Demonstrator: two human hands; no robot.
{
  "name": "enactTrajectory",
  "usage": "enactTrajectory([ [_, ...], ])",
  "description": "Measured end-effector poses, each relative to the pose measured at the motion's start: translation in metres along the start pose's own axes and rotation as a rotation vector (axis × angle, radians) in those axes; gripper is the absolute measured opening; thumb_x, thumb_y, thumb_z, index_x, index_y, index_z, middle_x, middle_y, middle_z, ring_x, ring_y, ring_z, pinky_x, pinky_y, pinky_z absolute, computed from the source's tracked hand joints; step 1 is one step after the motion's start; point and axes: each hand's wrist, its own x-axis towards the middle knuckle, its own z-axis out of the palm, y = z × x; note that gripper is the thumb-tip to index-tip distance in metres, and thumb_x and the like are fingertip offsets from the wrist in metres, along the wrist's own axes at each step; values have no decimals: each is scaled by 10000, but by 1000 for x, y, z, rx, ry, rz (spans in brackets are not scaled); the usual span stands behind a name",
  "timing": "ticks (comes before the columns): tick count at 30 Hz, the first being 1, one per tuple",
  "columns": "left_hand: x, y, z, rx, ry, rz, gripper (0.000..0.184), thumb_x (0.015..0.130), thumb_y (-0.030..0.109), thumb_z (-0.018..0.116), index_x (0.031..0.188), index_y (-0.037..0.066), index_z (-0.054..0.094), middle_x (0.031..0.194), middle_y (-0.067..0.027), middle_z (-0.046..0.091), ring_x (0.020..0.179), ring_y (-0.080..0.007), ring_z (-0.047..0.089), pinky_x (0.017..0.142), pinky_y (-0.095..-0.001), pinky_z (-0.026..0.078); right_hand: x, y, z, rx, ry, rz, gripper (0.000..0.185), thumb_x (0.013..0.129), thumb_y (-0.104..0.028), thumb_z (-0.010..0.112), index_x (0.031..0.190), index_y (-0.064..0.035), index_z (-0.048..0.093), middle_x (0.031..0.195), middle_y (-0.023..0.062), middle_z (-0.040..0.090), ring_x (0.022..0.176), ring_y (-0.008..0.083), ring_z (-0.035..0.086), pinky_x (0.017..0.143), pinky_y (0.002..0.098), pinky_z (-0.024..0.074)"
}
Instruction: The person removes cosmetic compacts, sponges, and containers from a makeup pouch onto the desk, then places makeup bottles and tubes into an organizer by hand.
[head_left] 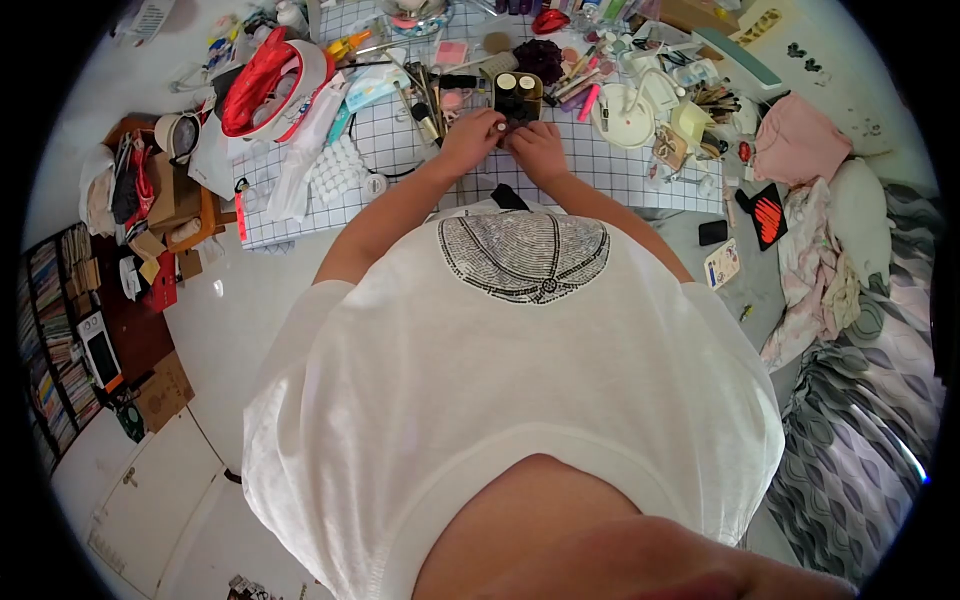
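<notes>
My left hand (472, 142) is closed, its fingertips pinched near a small pale round tip (501, 127) that is too small to name. Close beside it, my right hand (538, 150) has its fingers curled, and what they grip is hidden. Both hands meet at the near side of a dark open box (541, 98). Two round white-topped containers (507, 82) stand inside this box. Makeup brushes (428, 128) lie just left of my left hand, and a bright pink tube (588, 103) lies to the right of the box.
Cosmetics crowd the table with its grid-patterned cloth (400, 208). A red and white bag (262, 95) and a white bumpy pad (338, 172) lie at left. At right are a white round dish (622, 120), a pink cloth (800, 140) and a phone (713, 233).
</notes>
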Motion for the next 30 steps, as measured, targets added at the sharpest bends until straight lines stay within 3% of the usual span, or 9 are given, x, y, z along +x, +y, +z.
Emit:
enactTrajectory([
  [3, 1, 0, -1, 14, -6, 12, 211, 727, 91, 583, 932, 49, 557, 898, -104, 556, 831, -305, 544, 705, -369, 439, 0, 8, 3, 201, -24, 28, 206, 667, -120, 650, 846, -97, 550, 885, 34, 546, 870, 235, 503, 755, 378, 394],
  [6, -1, 3, -1, 28, 35, 49, 260, 721, 87, 588, 979, 69, 562, 915, -91, 557, 839, -288, 547, 720, -364, 440, 1, 3, -20, 288, 114, 244, 265, 654, -91, 669, 882, -57, 539, 929, 97, 525, 897, 281, 501, 751, 382, 415],
  [9, 0, 13, -5, 57, 52, 145, 292, 727, 71, 584, 1019, 81, 568, 938, -85, 557, 866, -277, 539, 747, -367, 434, -3, 15, -19, 335, 151, 232, 292, 662, -84, 664, 916, -44, 526, 956, 133, 498, 902, 309, 493, 757, 376, 422],
  [11, 3, 9, -4, 91, 16, 224, 280, 743, 56, 579, 1022, 74, 579, 962, -87, 555, 905, -282, 519, 778, -376, 421, -10, 23, -15, 382, 96, 298, 296, 667, -74, 654, 932, -46, 524, 953, 129, 493, 902, 311, 489, 758, 377, 421],
  [18, 5, 3, -1, 122, 0, 194, 145, 752, 66, 584, 889, 65, 630, 896, -70, 571, 864, -270, 528, 737, -358, 429, -12, 15, -33, 520, -52, 458, 283, 703, -24, 584, 979, -49, 522, 967, 120, 489, 830, 263, 532, 712, 343, 449],
  [21, 5, 2, 1, 140, -1, 184, 129, 754, 64, 583, 876, 59, 624, 882, -75, 570, 848, -270, 532, 717, -361, 433, -14, 19, -26, 572, -34, 389, 321, 710, -39, 593, 1021, -46, 511, 990, 120, 492, 775, 241, 556, 679, 318, 461],
  [30, 5, -5, 12, 37, 73, 105, 58, 727, 67, 580, 778, 67, 607, 810, -70, 570, 772, -285, 541, 663, -365, 433, -19, 27, 7, 651, -21, 623, 312, 707, -64, 629, 991, -33, 504, 965, 122, 486, 757, 234, 559, 676, 314, 467],
])
